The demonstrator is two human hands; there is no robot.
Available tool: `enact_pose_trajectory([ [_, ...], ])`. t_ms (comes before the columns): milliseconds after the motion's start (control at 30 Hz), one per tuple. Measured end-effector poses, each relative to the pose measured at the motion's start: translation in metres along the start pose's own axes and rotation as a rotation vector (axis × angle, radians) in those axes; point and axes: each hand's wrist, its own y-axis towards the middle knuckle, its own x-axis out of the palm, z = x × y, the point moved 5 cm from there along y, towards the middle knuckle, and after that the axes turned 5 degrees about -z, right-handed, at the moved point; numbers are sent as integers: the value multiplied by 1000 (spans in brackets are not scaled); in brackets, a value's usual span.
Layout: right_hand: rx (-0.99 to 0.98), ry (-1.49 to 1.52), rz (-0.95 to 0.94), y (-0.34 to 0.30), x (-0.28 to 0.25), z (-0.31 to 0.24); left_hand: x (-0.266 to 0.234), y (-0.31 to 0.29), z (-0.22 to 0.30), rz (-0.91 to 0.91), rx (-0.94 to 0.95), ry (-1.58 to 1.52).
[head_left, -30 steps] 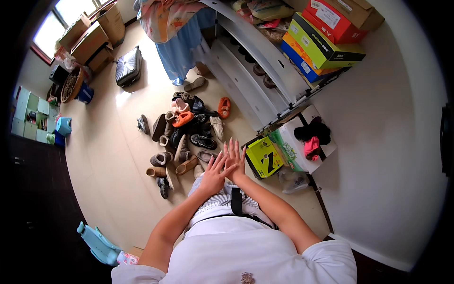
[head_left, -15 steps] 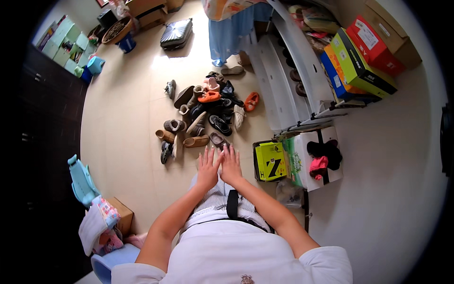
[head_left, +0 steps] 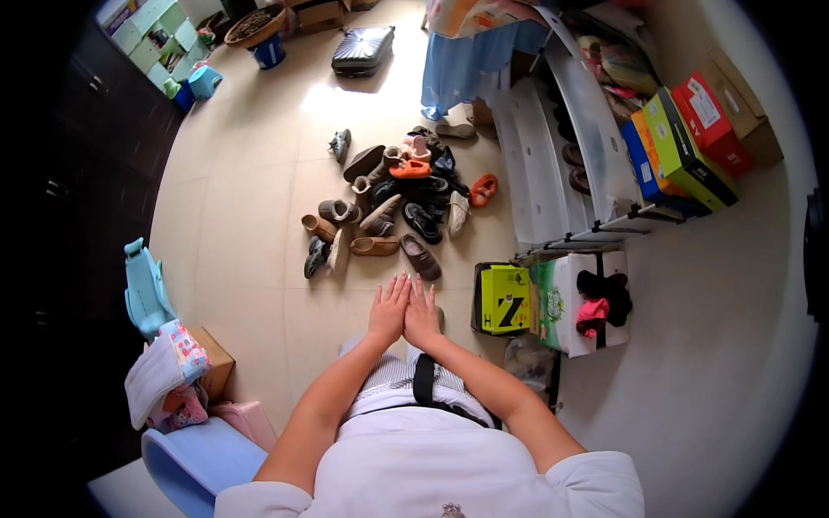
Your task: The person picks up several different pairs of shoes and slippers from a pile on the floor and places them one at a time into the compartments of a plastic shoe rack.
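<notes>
My left hand and my right hand are held out side by side in front of my body, touching along their inner edges. Both are open, fingers stretched flat, with nothing in them. Just beyond the fingertips lies a brown-grey shoe, apart from them. A jumbled pile of shoes spreads past it on the floor: a tan slip-on, a black sneaker, an orange shoe, a cream shoe and several others. A second orange shoe sits at the pile's right edge.
To the right stands a white shoe rack, with shoeboxes on top. A yellow-green box rests beside my right arm. At left are a light-blue plastic seat and a blue chair. A silver suitcase lies far ahead.
My hands have come closer together, their fingers less spread. The view has turned slightly, so the surroundings sit differently in the picture. The shoes appear unmoved on the floor.
</notes>
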Motion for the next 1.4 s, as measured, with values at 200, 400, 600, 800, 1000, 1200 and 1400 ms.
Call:
enact_pose_trajectory([
  [200, -62, -31, 41, 12, 24, -76, -12, -52, -63, 4, -37, 6],
  [400, -200, -61, 27, 15, 51, -173, -22, -128, -134, 55, -122, -36],
  [600, -271, -100, 6, 19, 80, -258, -25, -193, -199, 83, -188, 64],
  [800, -362, -177, -23, 22, 101, -315, -34, -240, -237, 38, -298, 174],
  [1000, -395, -189, -127, 30, 113, -343, -35, -261, -263, 22, -375, 175],
  [1200, -454, -137, -160, 59, 127, -366, -35, -267, -299, 31, -453, 87],
  [1400, -566, -160, -158, 116, 120, -391, -57, -248, -348, 32, -547, 40],
])
